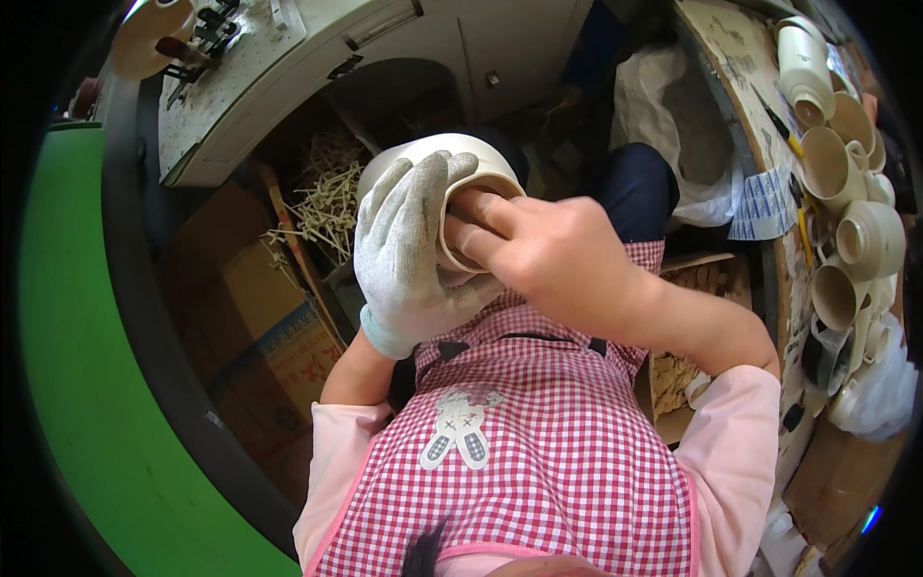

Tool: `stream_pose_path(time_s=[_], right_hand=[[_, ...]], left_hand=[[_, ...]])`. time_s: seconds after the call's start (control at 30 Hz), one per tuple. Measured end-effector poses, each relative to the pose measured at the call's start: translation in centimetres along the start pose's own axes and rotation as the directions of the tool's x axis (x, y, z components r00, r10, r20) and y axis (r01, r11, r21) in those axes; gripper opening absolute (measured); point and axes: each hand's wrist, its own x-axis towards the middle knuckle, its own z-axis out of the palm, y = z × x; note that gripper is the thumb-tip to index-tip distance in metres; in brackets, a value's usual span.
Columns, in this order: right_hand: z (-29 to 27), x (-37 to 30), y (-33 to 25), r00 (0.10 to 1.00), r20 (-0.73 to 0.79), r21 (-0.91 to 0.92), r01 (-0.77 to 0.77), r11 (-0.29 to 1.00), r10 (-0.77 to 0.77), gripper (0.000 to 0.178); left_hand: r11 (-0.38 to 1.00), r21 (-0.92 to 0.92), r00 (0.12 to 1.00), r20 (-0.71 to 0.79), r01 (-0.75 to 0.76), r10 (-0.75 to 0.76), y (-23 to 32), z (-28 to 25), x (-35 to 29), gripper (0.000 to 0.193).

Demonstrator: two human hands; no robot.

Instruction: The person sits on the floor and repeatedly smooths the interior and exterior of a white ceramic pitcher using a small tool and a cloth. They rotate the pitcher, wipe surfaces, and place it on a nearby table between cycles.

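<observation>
A cream-white ceramic vessel (420,147) lies tilted above my lap, its round mouth facing right toward me. My left hand (404,245), in a grey-white knit glove with a pale blue cuff, is closed around its side near the rim. My bare right hand (567,252) reaches into the mouth with bent fingers. Their tips are hidden inside, so anything pinched there cannot be made out. Beneath the hands is a red-and-white checked apron (538,423) with a rabbit patch.
Several cream cups (833,168) crowd the bench (745,87) on the right, near yellow-handled tools (803,236). Pale sticks (327,207) fill a box at left, beside a green surface (77,317). A white sack (663,125) stands ahead; an open carton (678,385) is at right.
</observation>
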Motion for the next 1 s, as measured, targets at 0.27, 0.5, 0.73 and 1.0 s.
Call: stream_pose_path(time_s=[0.27, 0.5, 0.73, 1.0], right_hand=[[-2.9, 0.2, 4.5, 0.9, 0.412, 0.376, -0.027, 0.926, -0.141, 0.019], [-3.1, -2.8, 8.1, 0.775, 0.05, 0.641, -0.508, 0.575, 0.63, 0.028], [-4.9, -7.7, 13.3, 0.813, 0.042, 0.715, -0.431, 0.551, 0.581, 0.026], [-8.9, -2.9, 12.0, 0.865, -0.093, 0.301, -0.448, 0.842, 0.493, 0.025]], left_hand=[[0.992, -0.014, 0.991, 0.036, -0.125, 0.125, 0.1, 1.0, 1.2, 0.091], [0.84, -0.28, 0.833, -0.184, 0.464, -0.522, -3.2, -2.1, 0.8, 0.036], [-0.138, -0.687, 0.531, 0.659, 0.713, -0.533, -0.4, 2.7, -4.5, 0.068], [-0.53, -0.698, 0.602, 0.703, 0.481, -0.38, -1.6, 4.8, -3.7, 0.066]])
